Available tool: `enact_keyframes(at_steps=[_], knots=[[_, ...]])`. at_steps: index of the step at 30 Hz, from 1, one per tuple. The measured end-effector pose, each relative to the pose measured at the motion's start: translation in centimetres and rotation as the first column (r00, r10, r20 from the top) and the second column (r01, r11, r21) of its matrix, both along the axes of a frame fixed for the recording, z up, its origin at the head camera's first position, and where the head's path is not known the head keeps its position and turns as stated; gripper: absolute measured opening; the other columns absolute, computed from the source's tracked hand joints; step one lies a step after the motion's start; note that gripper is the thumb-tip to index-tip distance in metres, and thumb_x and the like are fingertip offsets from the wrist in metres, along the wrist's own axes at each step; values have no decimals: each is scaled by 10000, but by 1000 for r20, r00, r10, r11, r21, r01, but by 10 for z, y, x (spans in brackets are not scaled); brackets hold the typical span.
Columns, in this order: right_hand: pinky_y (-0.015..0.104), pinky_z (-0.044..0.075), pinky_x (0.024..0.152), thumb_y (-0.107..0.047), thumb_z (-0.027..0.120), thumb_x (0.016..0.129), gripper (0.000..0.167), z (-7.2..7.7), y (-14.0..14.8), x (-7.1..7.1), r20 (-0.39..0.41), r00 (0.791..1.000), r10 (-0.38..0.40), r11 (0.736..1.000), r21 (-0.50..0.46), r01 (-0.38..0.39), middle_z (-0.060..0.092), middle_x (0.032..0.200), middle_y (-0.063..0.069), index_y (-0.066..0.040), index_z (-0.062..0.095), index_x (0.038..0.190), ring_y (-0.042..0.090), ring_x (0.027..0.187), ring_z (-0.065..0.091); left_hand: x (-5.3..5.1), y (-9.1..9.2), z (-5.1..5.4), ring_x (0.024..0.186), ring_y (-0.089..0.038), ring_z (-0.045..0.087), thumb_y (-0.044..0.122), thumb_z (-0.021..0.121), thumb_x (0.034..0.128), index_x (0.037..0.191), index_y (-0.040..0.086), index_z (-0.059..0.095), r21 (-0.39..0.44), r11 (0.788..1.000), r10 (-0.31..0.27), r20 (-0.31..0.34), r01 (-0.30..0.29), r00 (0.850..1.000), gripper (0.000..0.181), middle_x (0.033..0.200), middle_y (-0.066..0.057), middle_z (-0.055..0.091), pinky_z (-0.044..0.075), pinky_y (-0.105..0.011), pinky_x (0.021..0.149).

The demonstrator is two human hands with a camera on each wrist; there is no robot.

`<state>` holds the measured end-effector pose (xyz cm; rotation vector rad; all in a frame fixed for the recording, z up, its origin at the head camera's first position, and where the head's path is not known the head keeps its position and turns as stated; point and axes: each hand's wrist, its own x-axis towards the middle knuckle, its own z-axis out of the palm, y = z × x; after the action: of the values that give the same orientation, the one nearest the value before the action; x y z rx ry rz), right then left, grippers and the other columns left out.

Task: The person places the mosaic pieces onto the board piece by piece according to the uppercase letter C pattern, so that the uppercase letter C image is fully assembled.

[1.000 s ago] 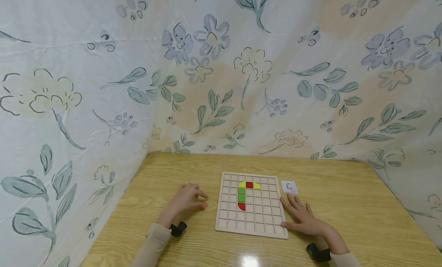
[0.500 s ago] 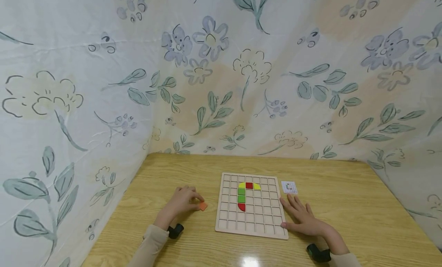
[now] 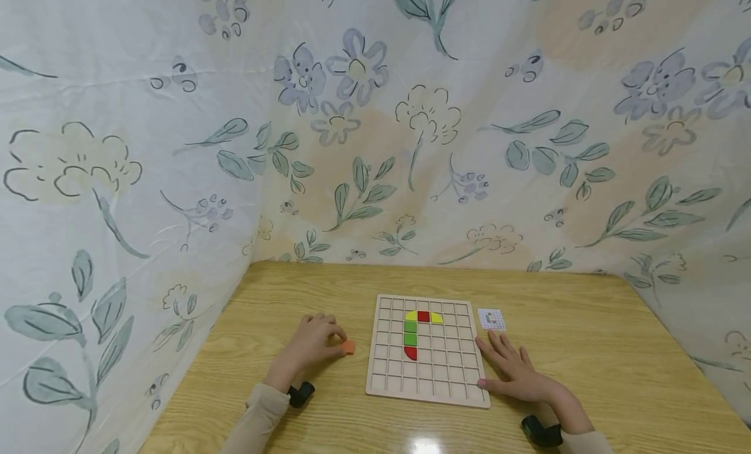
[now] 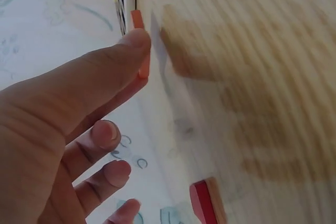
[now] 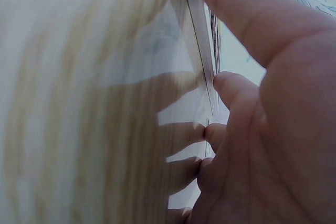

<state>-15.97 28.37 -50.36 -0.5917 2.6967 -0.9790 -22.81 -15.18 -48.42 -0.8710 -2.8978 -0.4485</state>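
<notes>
My left hand is left of the pale wooden grid board, pinching a small orange tile between thumb and index finger. In the left wrist view the orange tile is seen edge-on, above the tabletop, with the other fingers loosely bent. The board bears a hook-shaped row of yellow, red and green tiles. My right hand lies with spread fingers at the board's right side, its thumb touching the edge; the right wrist view shows fingertips touching the table.
A small printed pattern card lies right of the board, just beyond my right fingertips. A red tile stands on the wooden table near my left hand, seen only in the left wrist view. Flowered cloth hangs behind and at the sides.
The orange tile, mostly covered by the fingers at first, now shows past the fingertips and has turned in the left hand's pinch. The hand shifted slightly. Right hand and board stay put.
</notes>
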Motion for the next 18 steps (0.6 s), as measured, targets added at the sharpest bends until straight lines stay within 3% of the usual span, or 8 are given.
enact_keyframes(at_steps=[13, 18], knots=[[706, -120, 941, -369, 626, 856, 788, -2, 0, 0, 9, 1000, -5, 1000, -2, 5, 22, 1500, 303, -66, 233, 1469, 541, 1335, -68, -1, 21, 10, 743, -109, 442, 373, 740, 755, 912, 209, 722, 54, 995, -73, -112, 79, 991, 228, 780, 58, 547, 367, -414, 761], [704, -124, 942, -372, 627, 855, 794, -4, 0, 1, 8, 1000, -7, 1000, -3, 7, 20, 1501, 301, -67, 228, 1471, 536, 1337, -71, -2, 29, 11, 735, -107, 421, 386, 738, 751, 917, 212, 725, 66, 993, -87, -104, 94, 991, 241, 794, 38, 565, 351, -393, 754]])
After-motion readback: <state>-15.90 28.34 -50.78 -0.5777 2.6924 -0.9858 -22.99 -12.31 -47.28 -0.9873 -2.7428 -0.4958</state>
